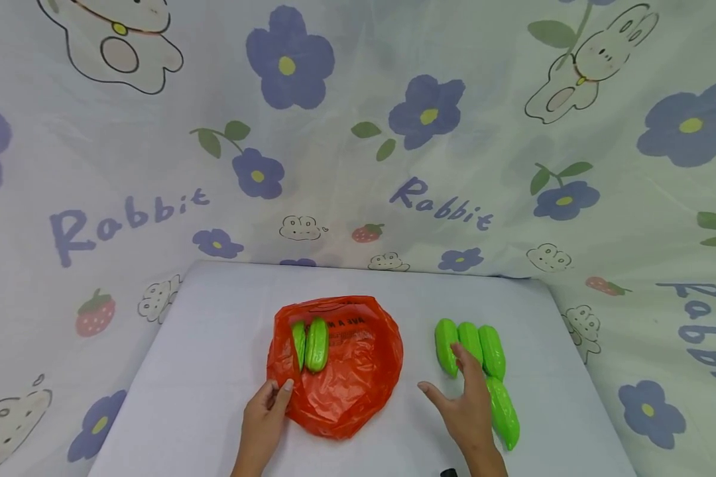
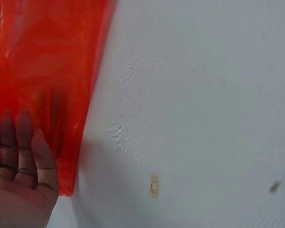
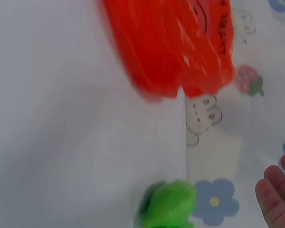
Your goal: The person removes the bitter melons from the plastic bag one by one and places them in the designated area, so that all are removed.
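Observation:
A red plastic bag (image 1: 346,397) stands with its mouth spread wide on the table, and two bright green cucumbers (image 1: 317,346) show inside at its left. My left hand (image 1: 264,414) pinches the bag's near left rim, thumb on the inner side. In the left wrist view the fingers (image 2: 26,142) lie along the bag's outer wall. Right of the bag, several more shiny green cucumbers (image 1: 492,351) lie close together, one of them nearer me (image 1: 504,414). Over this group my right hand (image 1: 468,404) is spread, thumb apart from the fingers, holding nothing.
The white table (image 1: 209,371) has a patterned cloth (image 1: 346,132) rising behind and at its sides. A small black object (image 1: 449,472) shows at the bottom edge, beside my right forearm. Two small brownish marks (image 2: 154,185) spot the surface in the left wrist view.

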The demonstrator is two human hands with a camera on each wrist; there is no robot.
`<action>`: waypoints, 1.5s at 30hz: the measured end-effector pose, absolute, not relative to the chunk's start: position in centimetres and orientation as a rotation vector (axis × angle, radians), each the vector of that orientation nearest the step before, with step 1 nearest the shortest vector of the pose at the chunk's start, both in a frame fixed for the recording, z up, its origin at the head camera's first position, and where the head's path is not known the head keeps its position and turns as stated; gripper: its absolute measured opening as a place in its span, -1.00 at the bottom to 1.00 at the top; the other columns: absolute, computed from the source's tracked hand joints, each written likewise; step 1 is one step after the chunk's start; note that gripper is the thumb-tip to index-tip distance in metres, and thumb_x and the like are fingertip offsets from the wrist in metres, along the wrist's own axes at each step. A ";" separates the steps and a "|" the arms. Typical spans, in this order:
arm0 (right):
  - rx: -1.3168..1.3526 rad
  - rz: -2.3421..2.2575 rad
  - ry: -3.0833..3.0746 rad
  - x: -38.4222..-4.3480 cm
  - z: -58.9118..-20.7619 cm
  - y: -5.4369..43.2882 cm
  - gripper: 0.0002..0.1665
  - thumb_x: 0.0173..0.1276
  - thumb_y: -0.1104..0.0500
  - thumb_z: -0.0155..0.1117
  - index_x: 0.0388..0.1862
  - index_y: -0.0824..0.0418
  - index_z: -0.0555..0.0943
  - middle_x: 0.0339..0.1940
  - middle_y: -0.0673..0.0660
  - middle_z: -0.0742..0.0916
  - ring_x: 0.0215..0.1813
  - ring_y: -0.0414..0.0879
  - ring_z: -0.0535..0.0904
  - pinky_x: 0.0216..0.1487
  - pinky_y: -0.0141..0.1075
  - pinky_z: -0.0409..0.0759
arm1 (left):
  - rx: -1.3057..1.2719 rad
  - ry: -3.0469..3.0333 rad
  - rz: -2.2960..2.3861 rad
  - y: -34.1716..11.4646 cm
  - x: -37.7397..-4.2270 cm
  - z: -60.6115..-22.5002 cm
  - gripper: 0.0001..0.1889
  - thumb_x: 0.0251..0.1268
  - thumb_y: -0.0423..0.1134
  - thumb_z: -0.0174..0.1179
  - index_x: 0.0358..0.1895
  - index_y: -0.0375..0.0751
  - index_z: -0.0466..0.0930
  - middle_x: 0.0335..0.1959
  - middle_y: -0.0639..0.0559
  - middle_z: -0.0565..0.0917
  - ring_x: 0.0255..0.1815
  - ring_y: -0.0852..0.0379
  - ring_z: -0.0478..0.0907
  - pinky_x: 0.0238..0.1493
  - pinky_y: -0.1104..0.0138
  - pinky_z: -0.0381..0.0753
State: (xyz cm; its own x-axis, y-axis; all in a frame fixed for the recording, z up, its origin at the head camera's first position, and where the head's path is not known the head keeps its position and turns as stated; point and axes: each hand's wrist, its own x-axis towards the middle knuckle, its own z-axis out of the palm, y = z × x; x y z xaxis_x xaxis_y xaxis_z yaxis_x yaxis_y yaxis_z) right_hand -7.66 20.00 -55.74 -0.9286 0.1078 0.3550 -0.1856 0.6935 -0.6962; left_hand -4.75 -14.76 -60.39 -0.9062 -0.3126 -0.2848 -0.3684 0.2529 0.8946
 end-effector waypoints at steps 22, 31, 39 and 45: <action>0.392 1.431 -2.649 -8.2 -57.2 11.7 0.11 0.25 0.02 0.65 0.64 0.17 0.25 0.47 0.09 0.58 0.42 -0.01 0.55 0.34 -0.01 0.50 | -0.713 2.403 1.747 -14.8 -4.8 -60.2 -0.52 0.59 0.21 0.11 -0.17 -0.22 0.46 -0.37 -0.02 0.50 -0.32 0.08 0.46 -0.40 0.38 0.49; 0.422 1.379 -2.817 -9.7 -56.7 9.4 0.03 0.34 -0.13 0.54 0.63 0.19 0.28 0.51 0.14 0.53 0.49 0.06 0.46 0.35 0.04 0.50 | -0.703 2.388 1.756 -14.8 -4.8 -60.3 -0.48 0.56 0.25 0.11 -0.17 -0.22 0.47 -0.36 -0.03 0.50 -0.31 0.08 0.46 -0.39 0.38 0.49; 0.443 1.367 -2.900 -10.7 -57.1 8.2 0.04 0.39 -0.22 0.46 0.64 0.21 0.25 0.54 0.13 0.49 0.53 0.10 0.41 0.32 0.07 0.52 | -0.695 2.408 1.750 -14.7 -4.7 -60.3 -0.49 0.57 0.24 0.12 -0.19 -0.21 0.47 -0.38 -0.01 0.51 -0.34 0.09 0.45 -0.40 0.37 0.48; 0.388 1.420 -2.956 -11.4 -57.3 7.1 0.05 0.39 -0.25 0.45 0.63 0.26 0.26 0.53 0.20 0.49 0.50 0.16 0.43 0.31 0.12 0.52 | -0.677 2.450 1.740 -14.7 -4.8 -60.4 -0.49 0.57 0.25 0.11 -0.22 -0.20 0.45 -0.40 0.00 0.48 -0.36 0.10 0.44 -0.41 0.37 0.46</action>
